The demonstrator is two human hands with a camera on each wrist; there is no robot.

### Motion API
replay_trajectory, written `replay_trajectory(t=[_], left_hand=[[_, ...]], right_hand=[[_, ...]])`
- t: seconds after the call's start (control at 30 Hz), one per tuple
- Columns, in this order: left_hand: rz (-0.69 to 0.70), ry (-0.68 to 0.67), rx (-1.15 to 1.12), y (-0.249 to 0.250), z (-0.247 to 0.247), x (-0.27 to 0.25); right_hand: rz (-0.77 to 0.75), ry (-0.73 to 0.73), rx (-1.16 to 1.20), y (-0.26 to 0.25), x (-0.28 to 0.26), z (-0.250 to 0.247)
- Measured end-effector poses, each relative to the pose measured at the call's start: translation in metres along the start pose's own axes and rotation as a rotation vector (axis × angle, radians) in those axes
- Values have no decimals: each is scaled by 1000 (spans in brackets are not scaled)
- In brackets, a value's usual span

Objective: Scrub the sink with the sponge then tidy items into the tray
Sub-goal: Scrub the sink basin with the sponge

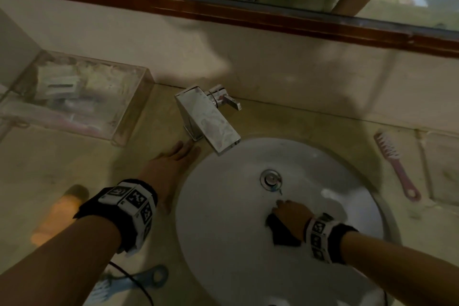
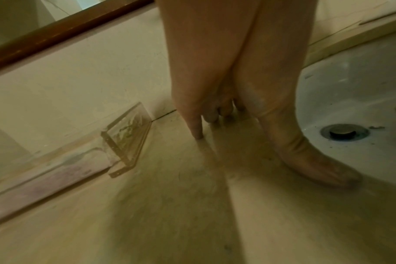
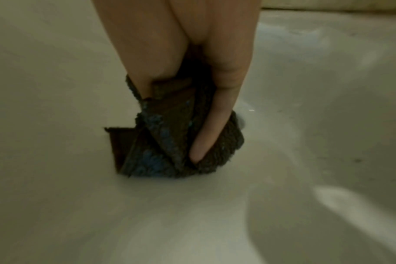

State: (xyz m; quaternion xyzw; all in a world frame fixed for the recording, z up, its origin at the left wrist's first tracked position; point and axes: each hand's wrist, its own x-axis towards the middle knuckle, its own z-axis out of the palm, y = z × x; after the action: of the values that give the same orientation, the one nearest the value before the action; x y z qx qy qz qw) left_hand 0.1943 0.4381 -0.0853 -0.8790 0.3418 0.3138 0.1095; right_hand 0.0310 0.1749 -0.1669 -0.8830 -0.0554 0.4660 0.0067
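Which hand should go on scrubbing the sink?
The right hand, most likely: it grips the sponge against the sink beside the drain. The left hand rests flat on the counter.

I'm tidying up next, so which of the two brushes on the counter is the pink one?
The pink brush lies on the counter right of the sink, bristles away from you. The other brush, near your left forearm, is blue.
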Motion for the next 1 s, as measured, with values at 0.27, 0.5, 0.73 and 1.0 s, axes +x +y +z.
replay_trajectory(t=[0.27,0.5,0.73,1.0], left_hand=[[5,1,5,-2,1,2],[13,1,13,-3,0,2],[11,12,-4,-3,1,3],[25,-1,-8,-6,0,4]], right_hand=[[166,205,97,31,33,-36],[16,-198,0,36,-16,4],[122,-70,3,32,18,-21],[170,145,-71,28,19,-60]])
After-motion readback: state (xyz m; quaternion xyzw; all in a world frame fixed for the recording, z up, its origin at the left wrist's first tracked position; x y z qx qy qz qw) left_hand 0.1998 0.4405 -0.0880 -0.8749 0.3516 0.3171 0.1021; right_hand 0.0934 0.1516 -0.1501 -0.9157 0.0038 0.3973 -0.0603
